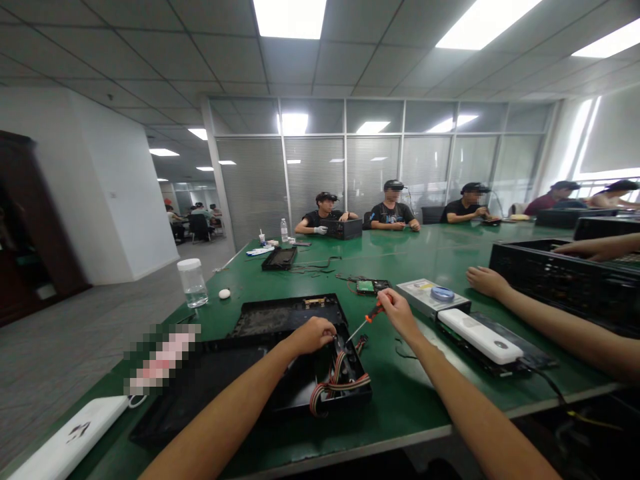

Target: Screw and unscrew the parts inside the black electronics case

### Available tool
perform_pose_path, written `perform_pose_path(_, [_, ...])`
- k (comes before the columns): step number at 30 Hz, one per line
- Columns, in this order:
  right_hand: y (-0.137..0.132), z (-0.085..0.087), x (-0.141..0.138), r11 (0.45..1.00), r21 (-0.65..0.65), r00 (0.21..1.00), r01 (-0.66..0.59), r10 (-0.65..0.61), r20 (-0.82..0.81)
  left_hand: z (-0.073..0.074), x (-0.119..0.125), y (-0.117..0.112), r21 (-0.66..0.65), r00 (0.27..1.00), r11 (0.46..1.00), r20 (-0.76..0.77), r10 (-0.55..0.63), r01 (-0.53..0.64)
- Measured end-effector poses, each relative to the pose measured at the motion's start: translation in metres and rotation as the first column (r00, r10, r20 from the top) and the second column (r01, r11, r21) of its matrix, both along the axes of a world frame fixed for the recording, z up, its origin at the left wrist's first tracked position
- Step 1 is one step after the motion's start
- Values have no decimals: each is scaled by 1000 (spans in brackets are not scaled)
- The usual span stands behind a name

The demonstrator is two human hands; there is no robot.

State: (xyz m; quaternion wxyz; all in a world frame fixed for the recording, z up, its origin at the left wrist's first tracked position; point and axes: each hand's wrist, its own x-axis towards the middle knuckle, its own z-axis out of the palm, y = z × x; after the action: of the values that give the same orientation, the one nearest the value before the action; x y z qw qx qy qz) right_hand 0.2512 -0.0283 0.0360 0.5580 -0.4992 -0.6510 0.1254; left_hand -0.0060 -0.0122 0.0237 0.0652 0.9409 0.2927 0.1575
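Note:
My left hand (313, 333) is closed with its fingers curled into the open black device case (295, 390) on the green table; what it grips inside is hidden. A striped ribbon cable (340, 383) loops out of the case at its right end. My right hand (397, 310) is closed on a small screwdriver with an orange handle (373, 315). The screwdriver's tip points down and left toward the case, close to my left hand. The case's black lid (287, 313) lies flat just behind it.
Close by lie a green circuit board (367, 287), a grey drive with a blue tape roll (433, 297), a white box (480, 337), a clear jar (193, 283), and a white power bank (75, 437). A neighbour's arm (550, 320) lies right beside a black crate (565, 280). Several people sit at the far end.

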Motion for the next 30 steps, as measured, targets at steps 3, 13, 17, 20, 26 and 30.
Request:
perform_pose_path(3, [-5, -2, -11, 996, 82, 999, 45, -47, 27, -3, 1, 4, -18, 1000, 1000, 3, 3, -3])
perform_pose_path(13, [-8, -12, -18, 986, 158, 971, 51, -86, 224, -5, 1, 3, 6, 999, 1000, 30, 20, -20])
perform_pose_path(17, [-16, -3, -20, 977, 198, 920, 76, -145, 363, -4, 1, 1, 4, 1000, 1000, 11, 20, -20])
perform_pose_path(20, [-29, 20, -28, 969, 239, 761, 66, -204, 615, -4, 1, 2, -11, 1000, 1000, 20, 19, -18])
perform_pose_path(26, [-53, 86, -63, 990, 137, 369, -19, -121, 922, -3, 1, 0, -23, 1000, 1000, 16, 10, -10])
perform_pose_path(30, [-49, 108, -84, 997, 47, 255, 61, -61, 965, -4, 1, 1, -1, 1000, 1000, 0, 14, -14])
